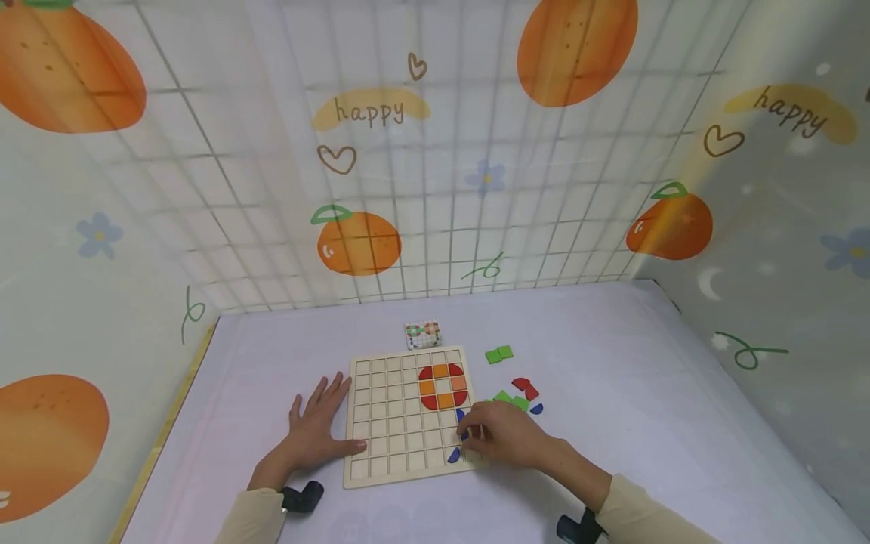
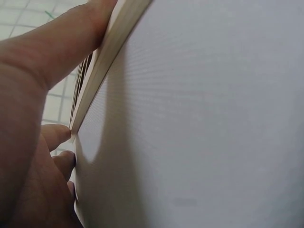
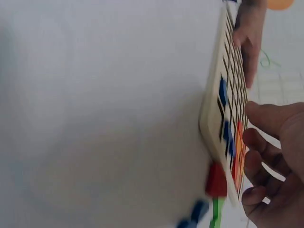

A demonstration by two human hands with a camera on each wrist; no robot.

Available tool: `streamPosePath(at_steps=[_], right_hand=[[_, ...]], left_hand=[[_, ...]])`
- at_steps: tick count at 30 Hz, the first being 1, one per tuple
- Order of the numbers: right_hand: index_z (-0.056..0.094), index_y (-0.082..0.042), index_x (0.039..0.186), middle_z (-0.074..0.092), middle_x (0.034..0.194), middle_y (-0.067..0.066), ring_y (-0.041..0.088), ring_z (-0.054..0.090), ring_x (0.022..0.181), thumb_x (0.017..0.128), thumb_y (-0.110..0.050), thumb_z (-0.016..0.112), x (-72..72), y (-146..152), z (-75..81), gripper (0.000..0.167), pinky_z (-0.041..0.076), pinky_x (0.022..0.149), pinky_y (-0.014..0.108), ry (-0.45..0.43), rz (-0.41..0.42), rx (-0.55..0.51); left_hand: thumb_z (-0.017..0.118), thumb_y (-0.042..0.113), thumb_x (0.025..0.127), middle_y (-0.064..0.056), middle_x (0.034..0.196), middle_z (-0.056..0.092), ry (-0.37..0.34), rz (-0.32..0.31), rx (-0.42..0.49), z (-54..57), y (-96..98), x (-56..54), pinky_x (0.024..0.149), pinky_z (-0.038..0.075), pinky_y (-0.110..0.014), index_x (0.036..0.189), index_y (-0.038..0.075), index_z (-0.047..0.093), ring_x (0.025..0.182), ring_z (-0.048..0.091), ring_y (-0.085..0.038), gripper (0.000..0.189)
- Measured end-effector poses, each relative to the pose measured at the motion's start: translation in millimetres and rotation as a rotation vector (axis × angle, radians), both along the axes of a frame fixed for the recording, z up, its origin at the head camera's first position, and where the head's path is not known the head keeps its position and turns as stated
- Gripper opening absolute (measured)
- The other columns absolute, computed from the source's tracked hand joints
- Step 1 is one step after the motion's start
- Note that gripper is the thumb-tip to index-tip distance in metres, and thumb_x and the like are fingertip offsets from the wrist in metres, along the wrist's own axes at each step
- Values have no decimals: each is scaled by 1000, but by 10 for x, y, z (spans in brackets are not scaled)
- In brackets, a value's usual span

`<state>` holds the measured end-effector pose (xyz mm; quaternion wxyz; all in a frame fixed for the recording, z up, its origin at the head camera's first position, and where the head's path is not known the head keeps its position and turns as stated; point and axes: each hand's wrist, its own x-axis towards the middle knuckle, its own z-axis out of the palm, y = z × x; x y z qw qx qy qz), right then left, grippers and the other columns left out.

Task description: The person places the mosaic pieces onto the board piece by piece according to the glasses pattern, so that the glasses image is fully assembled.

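A wooden grid board point(image 1: 387, 423) lies flat on the table. My left hand point(image 1: 316, 427) is spread at its left side, the thumb resting over the edge and the fingertips by the rim. Over the lower right part of the board, my right hand point(image 1: 506, 434) has loosely bent fingers, thumb apart from them, with nothing visible between. Blue pieces point(image 1: 454, 455) sit in the right-hand cells, one right at these fingertips. Farther up the board, red corner pieces point(image 1: 428, 403) and orange squares point(image 1: 440, 370) form a ring. The right wrist view shows blue pieces point(image 3: 223, 90) lying in the grid.
Right of the board lie loose green squares point(image 1: 504, 352), red pieces point(image 1: 522, 383) and a blue half-round piece point(image 1: 537, 409). Beyond its far edge is a small printed pattern card point(image 1: 423, 334). A fruit-patterned curtain point(image 1: 421, 189) surrounds the white table point(image 1: 612, 355).
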<state>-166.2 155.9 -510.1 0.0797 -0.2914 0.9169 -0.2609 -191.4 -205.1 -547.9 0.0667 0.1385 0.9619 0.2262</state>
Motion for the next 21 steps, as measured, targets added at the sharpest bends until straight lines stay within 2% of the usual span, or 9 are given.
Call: streamPosePath(at_steps=[3, 7, 10, 13, 17, 21], right_hand=[[78, -22, 100, 60, 84, -14, 7, 53, 76, 84, -24, 80, -59, 123, 16, 17, 50, 64, 22, 67, -114, 40], [78, -20, 96, 67, 97, -8, 13, 55, 90, 77, -21, 85, -135, 281, -6, 20, 51, 77, 29, 199, -234, 124], [79, -19, 94, 69, 97, -6, 14, 55, 90, 75, -20, 87, -173, 362, -44, 20, 51, 78, 32, 224, -243, 159], [80, -17, 93, 69, 96, -5, 14, 56, 88, 76, -19, 86, -203, 400, -83, 18, 51, 77, 31, 221, -210, 163], [81, -16, 94, 67, 97, -5, 13, 56, 88, 76, -16, 86, -281, 404, -100, 19, 52, 79, 28, 269, -190, 197], [81, -18, 94, 68, 96, -6, 12, 57, 89, 76, -17, 86, -398, 394, -106, 19, 53, 79, 25, 274, -225, 235]], left_hand=[[75, 72, 66, -13, 163, 13, -1, -1, -2, 16, 2, 2, 110, -9, -66, 158, 12, 21, 148, 2, -37, 122], [74, 72, 67, -13, 163, 13, 1, -1, -4, 25, -1, -3, 110, -8, -66, 158, 12, 20, 148, 2, -37, 122], [73, 73, 66, -13, 163, 13, -2, -1, -3, 21, -4, -6, 110, -8, -66, 158, 13, 20, 148, 2, -37, 122], [73, 74, 66, -13, 163, 13, -6, 1, -1, 8, -7, -4, 110, -8, -66, 158, 13, 20, 148, 2, -36, 123], [73, 75, 65, -12, 163, 13, 1, 3, 2, -18, -13, -8, 110, -9, -66, 158, 13, 21, 148, 1, -36, 123], [73, 75, 65, -11, 163, 13, 2, 3, -1, -33, -13, -12, 110, -9, -65, 158, 14, 20, 148, 0, -35, 123]])
